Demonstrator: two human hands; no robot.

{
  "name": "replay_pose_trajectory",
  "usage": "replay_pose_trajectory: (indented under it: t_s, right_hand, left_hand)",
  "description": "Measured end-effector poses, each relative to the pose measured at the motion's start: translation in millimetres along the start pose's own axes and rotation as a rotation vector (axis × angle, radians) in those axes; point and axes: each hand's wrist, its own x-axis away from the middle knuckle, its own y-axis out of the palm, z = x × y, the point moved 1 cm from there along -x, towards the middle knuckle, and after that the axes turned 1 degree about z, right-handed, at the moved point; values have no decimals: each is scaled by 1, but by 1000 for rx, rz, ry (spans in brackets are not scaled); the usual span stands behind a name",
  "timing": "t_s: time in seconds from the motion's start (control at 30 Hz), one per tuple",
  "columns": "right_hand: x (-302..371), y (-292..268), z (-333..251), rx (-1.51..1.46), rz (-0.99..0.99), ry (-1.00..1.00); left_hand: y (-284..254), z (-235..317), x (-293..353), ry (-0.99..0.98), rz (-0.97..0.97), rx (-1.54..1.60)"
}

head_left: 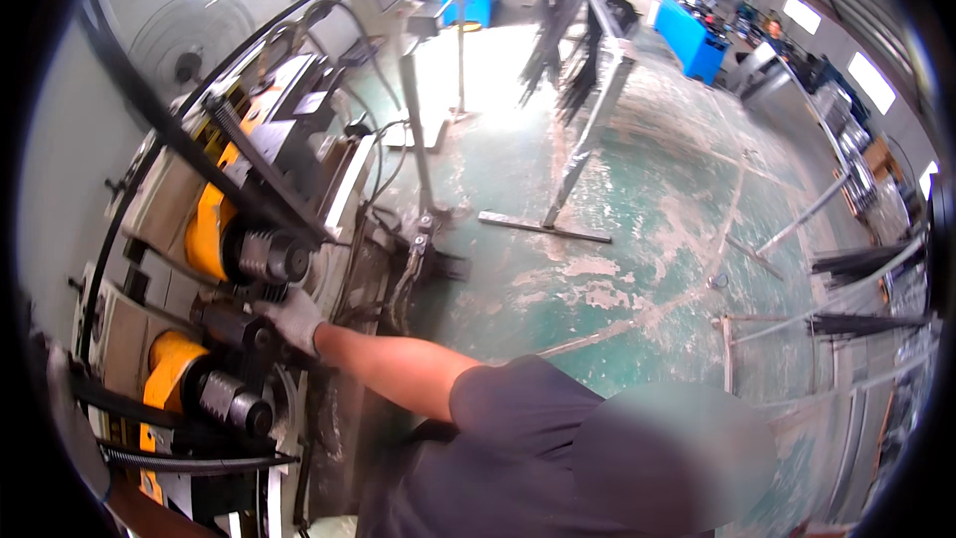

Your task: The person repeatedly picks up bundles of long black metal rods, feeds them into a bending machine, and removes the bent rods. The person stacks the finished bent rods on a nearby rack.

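Speaker one: Where is the block [224,321]?

Speaker two: On the machine [134,334] at your left, dark and squat, set between the upper bracket [206,234] and the lower bracket [171,371], both yellow.

Speaker one: And your right hand [292,320]?

Speaker two: Gloved in pale cloth, at the block's right end, your bare forearm stretched out below a dark sleeve [518,394]. Your fingers are partly hidden; whether they grip or merely rest, one cannot tell.

Speaker one: Your left hand [72,413]?

Speaker two: Also gloved, at the dim left rim, beside the machine's near end. Whether it is closed or gripping cannot be told.

Speaker one: What sits closest around them?

Speaker two: An upper cylinder [274,257] and a lower cylinder [235,402], ribbed metal with dark ends, one beside each bracket. A black hose [164,130] slants over the machine.

Speaker one: Farther out?

Speaker two: A fan [189,60] by the wall, a metal rack [588,144] hung with black strips [563,40], and, well apart across a worn green floor [647,199], a blue cabinet [687,37].
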Motion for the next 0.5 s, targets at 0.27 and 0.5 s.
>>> replay_pose_trajectory:
  t_s: [0.27, 0.5]
  right_hand:
    - [-3, 6, 1, -80, 41, -55]
    - [-4, 3, -8, -104, 117, -109]
  left_hand:
    - [-2, 64, -1, -281, -119, -167]
    - [11, 76, 2, -271, -30, -156]
